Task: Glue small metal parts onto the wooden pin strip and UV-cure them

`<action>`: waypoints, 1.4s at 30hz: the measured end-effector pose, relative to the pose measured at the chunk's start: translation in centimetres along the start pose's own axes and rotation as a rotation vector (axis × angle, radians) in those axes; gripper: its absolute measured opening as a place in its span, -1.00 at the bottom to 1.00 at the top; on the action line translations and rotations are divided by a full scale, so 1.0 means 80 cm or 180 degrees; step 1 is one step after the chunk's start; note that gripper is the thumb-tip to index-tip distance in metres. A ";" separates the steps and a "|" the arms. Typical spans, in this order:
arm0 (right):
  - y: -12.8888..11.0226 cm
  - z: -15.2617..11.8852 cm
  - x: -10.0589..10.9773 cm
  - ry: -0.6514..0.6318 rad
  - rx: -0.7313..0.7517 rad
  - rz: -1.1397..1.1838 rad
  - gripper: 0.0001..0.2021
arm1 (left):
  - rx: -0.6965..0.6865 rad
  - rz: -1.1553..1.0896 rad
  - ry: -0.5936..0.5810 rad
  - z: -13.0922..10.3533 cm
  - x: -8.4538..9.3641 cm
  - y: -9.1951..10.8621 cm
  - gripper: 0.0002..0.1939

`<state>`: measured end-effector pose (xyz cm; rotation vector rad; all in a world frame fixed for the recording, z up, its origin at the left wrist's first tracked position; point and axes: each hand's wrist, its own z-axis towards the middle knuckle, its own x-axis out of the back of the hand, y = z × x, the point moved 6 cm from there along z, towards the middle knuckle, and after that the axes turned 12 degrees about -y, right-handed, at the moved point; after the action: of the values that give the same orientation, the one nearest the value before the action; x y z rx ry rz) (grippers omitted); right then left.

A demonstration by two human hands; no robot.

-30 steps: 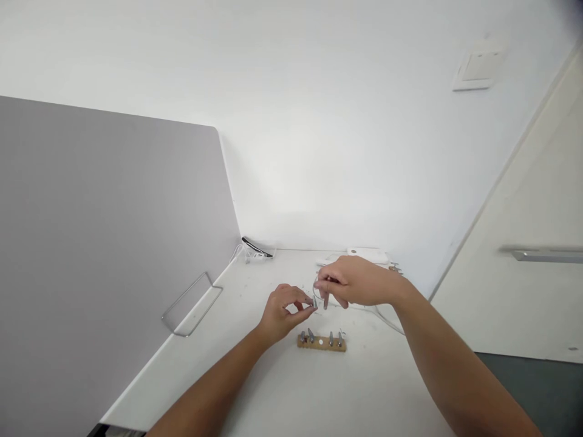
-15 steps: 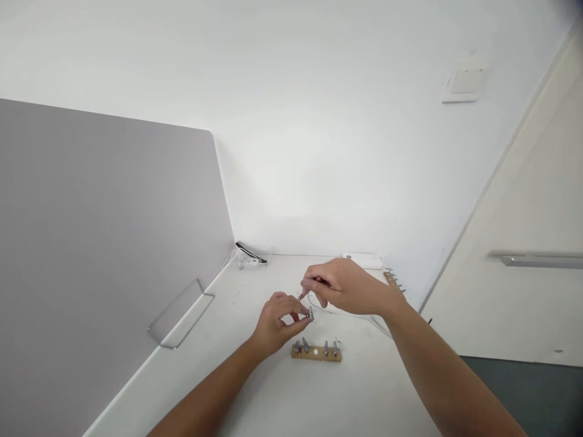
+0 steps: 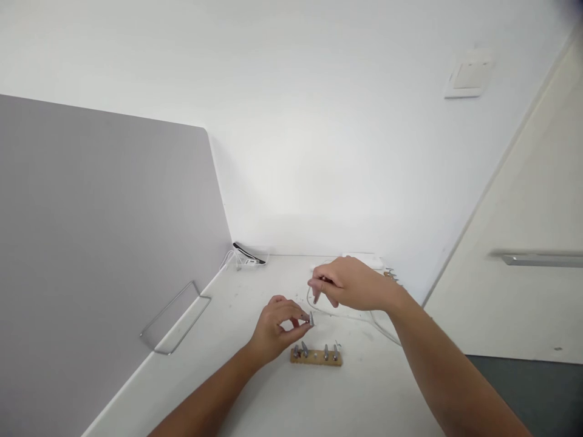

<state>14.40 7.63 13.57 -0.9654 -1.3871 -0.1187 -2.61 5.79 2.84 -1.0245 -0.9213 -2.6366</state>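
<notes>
My left hand (image 3: 279, 325) pinches a small silver metal piece (image 3: 311, 319) between thumb and fingertips, above the white table. Just below it lies a wooden strip (image 3: 319, 360), with several grey metal pieces standing up from it and a light round spot near its middle. Up and to the right of the left hand, my right hand (image 3: 348, 282) has its fingers curled in. Whatever it holds, if anything, is hidden by the fingers. A white cable (image 3: 337, 315) runs on the table beneath the right hand.
A second strip with metal pieces (image 3: 390, 276) lies behind the right wrist, beside a white box (image 3: 368, 261). A black and white item (image 3: 248, 254) with cables sits in the back left corner. A wire frame (image 3: 175, 318) juts out by the grey panel (image 3: 109, 243).
My right hand has drawn slightly to the right, widening its gap from the left hand. The left hand keeps its pinch on the metal piece. The view has shifted a little.
</notes>
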 end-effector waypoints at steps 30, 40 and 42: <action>-0.012 -0.010 -0.013 -0.0343 0.0064 0.0114 -0.58 | 0.0005 0.0065 0.0040 0.002 0.001 0.002 -0.91; -0.006 -0.011 0.001 -0.0021 -0.0094 -0.0022 -0.60 | 0.0033 0.0057 0.0042 0.002 0.003 0.007 -0.91; -0.009 -0.012 -0.007 -0.0237 -0.0054 0.0046 -0.62 | 0.0025 0.0092 0.0043 0.003 0.004 0.008 -0.90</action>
<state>14.57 6.32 13.56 -1.0022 -1.4490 -0.0844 -2.47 5.44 3.52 -1.0092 -0.9063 -2.6110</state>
